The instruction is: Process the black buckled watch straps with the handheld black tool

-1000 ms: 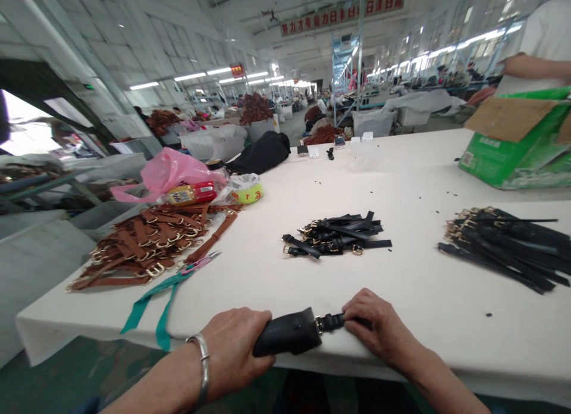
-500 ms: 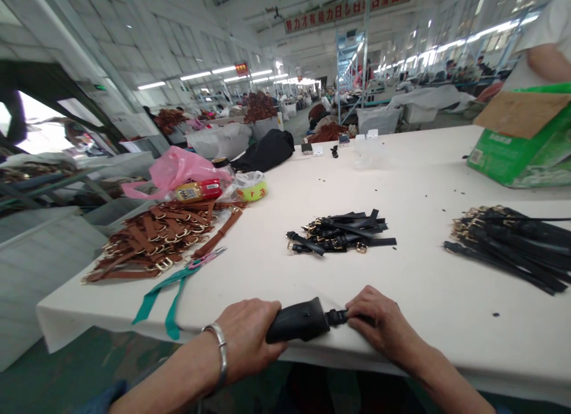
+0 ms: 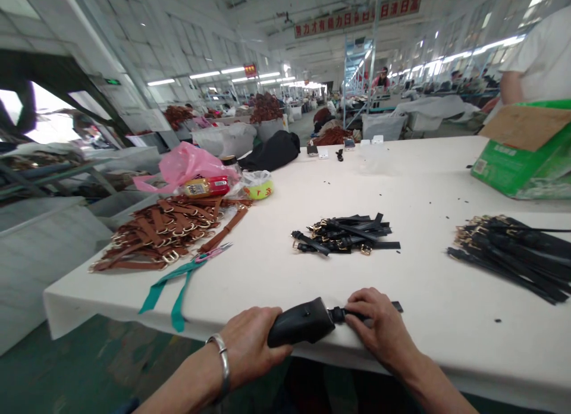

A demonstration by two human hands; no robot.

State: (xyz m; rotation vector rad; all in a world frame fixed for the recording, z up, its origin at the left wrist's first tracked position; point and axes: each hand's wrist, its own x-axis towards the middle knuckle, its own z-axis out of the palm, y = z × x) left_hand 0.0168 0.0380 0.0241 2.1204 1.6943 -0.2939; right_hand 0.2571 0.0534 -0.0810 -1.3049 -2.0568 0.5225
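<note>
My left hand (image 3: 256, 336), with a silver bangle at the wrist, is wrapped round a black handheld tool (image 3: 301, 323) shaped like a hair clipper. The tool's wide end points right, toward a short black strap (image 3: 339, 314). My right hand (image 3: 375, 322) pinches that strap between thumb and fingers, and its flat tail shows beyond the knuckles. Whether the tool touches the strap's near end, I cannot tell. Beyond my hands lies a small pile of black straps (image 3: 352, 232) with gold buckles.
Brown straps (image 3: 156, 232) with buckles are heaped at the left, beside scissors (image 3: 214, 253) tied with a green ribbon (image 3: 178, 283). More black straps (image 3: 521, 253) lie right, below a green box (image 3: 517, 164). A pink bag (image 3: 187, 164) sits far left. A person in white stands behind the box.
The view has shifted slightly, so the table things sit a little further right. The strap's tail now shows past my right hand. Both hands keep their hold.
</note>
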